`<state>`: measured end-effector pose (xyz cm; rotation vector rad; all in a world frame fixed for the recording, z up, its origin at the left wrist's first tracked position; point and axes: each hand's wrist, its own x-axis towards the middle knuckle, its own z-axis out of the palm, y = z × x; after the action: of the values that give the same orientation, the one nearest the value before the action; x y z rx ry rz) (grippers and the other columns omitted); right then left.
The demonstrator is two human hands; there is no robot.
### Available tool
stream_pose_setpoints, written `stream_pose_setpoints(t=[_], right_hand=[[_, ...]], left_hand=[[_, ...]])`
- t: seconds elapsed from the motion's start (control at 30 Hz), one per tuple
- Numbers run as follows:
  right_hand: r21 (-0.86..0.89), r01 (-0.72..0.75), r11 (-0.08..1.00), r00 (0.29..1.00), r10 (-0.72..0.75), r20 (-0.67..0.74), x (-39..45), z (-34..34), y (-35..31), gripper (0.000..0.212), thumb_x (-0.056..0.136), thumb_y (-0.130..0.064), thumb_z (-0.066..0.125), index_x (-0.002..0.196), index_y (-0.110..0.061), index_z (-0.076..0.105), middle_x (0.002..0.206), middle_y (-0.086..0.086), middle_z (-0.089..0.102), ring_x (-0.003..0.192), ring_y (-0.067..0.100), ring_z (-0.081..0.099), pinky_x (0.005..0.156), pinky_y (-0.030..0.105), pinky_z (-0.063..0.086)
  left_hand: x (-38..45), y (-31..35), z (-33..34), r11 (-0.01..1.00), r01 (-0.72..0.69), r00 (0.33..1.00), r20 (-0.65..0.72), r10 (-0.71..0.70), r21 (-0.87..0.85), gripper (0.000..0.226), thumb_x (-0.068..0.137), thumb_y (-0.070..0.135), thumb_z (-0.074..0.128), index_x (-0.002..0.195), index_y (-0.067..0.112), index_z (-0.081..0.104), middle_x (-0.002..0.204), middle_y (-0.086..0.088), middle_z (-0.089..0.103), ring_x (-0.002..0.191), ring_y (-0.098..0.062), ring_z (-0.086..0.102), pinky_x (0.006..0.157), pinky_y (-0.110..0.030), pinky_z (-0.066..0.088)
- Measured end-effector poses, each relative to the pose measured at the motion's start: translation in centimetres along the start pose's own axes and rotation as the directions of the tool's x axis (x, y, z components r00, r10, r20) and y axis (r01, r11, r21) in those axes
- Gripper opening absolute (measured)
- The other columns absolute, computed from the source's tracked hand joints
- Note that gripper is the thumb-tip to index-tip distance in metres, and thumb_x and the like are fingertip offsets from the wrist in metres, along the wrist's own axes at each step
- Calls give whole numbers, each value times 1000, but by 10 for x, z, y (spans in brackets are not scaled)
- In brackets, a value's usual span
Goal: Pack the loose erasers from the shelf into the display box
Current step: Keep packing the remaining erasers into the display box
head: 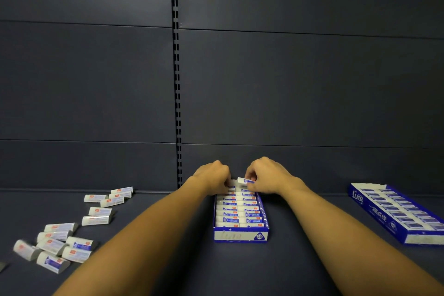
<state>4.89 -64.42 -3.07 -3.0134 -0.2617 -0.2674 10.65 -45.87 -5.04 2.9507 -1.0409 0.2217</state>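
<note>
A blue and white display box (240,236) stands on the dark shelf in front of me, holding two rows of white erasers with blue sleeves. My right hand (265,176) pinches one eraser (243,180) just above the box's far end. My left hand (213,176) is at the far left corner of the box, its fingers curled down onto the erasers there; the fingertips are hidden. Several loose erasers (62,246) lie scattered on the shelf at the left.
A second blue display box (374,211), filled with erasers, lies angled at the right. More loose erasers (109,199) sit further back at the left near the dark back panel. A slotted upright (177,79) runs down the back wall.
</note>
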Motion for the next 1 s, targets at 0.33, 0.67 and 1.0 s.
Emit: stream_pose_setpoints(t=[0.33, 0.67, 1.0], right_hand=[[-142, 36, 989, 997, -27, 69, 8, 13, -8, 28, 88, -32, 72, 112, -19, 68, 109, -2, 70, 94, 13, 65, 77, 27, 54], [-174, 15, 985, 998, -5, 56, 14, 20, -10, 23, 89, -29, 70, 110, -21, 68, 108, -1, 68, 94, 15, 64, 79, 29, 54], [-161, -48, 986, 998, 52, 18, 12, 21, -16, 21, 92, -29, 68, 111, -22, 72, 110, -1, 70, 96, 15, 65, 80, 30, 55]], left_hand=[[-2, -5, 2, 998, 9, 1000, -7, -9, -64, 25, 94, 26, 68, 116, 15, 72, 112, -4, 72, 97, -21, 66, 87, -40, 59], [-3, -8, 4, 996, -14, 1000, -19, 13, -85, 26, 94, 26, 69, 118, 16, 72, 115, -3, 71, 100, -19, 66, 88, -39, 58], [-4, -4, 7, 997, 24, 999, -35, -27, -77, 24, 95, 25, 67, 116, 14, 70, 112, -7, 71, 98, -23, 67, 89, -41, 58]])
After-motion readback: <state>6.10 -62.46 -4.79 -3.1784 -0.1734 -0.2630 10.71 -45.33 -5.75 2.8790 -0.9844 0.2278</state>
